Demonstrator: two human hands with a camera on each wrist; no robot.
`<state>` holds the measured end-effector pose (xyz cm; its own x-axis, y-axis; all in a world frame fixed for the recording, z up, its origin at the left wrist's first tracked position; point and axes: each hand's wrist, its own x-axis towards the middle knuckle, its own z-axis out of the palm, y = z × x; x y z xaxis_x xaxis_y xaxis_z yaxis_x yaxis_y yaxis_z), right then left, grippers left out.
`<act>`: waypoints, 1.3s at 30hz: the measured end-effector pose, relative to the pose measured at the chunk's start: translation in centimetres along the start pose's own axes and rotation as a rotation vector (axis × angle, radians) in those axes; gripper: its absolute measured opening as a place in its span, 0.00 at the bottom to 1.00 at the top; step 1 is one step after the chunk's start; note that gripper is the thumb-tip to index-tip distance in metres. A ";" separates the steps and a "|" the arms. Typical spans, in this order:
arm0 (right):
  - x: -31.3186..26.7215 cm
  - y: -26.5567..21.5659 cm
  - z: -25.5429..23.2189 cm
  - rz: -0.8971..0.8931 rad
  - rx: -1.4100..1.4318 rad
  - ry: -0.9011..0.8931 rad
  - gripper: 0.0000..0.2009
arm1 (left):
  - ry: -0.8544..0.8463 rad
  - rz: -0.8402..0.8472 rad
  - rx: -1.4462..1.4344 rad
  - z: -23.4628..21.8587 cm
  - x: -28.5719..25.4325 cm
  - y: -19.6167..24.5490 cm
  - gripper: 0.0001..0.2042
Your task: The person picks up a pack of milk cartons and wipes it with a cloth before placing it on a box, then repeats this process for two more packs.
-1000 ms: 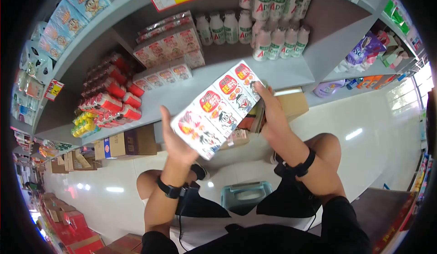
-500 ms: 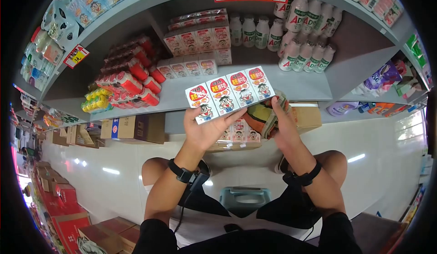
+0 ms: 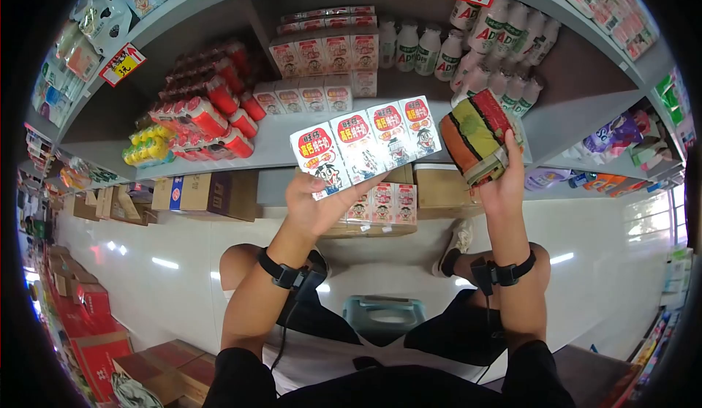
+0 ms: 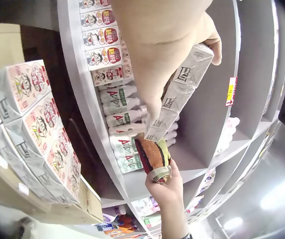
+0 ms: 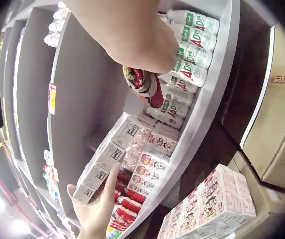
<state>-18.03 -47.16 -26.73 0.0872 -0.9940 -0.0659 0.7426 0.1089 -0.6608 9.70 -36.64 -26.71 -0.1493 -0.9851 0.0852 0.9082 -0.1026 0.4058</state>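
A grey store shelf (image 3: 468,126) was seen ahead, stocked with stacked milk-carton packs (image 3: 322,57) toward its middle, red cans (image 3: 208,119) at its left end and white AD bottles (image 3: 497,39) toward its right end. Cardboard boxes (image 3: 208,196) were set on the floor below its front edge. A four-carton milk pack (image 3: 365,145) was held just in front of the shelf's front edge, gripped from below by the left hand (image 3: 318,207), thumb curled over its near end. A folded red, green and orange cloth (image 3: 479,136) was clasped in the right hand (image 3: 501,189), fingers wrapped around it, close before the bottles and just beside the pack's right end.
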 end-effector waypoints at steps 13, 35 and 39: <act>-1.1 4.3 2.9 -0.098 -0.392 0.096 0.22 | 0.111 -0.178 0.432 -2.4 0.7 -1.6 0.42; -5.6 7.6 8.7 -0.033 -0.465 -0.038 0.23 | 0.179 0.226 0.679 0.9 6.4 -4.5 0.40; -4.6 7.3 8.6 -0.149 -0.621 -0.140 0.29 | 0.112 0.233 0.634 1.5 7.0 -5.1 0.44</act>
<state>-7.31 -41.70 -24.80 0.1297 -0.9830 0.1303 0.2350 -0.0972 -0.9671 3.48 -42.85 -26.84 0.0946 -0.9836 0.1536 0.5024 0.1804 0.8456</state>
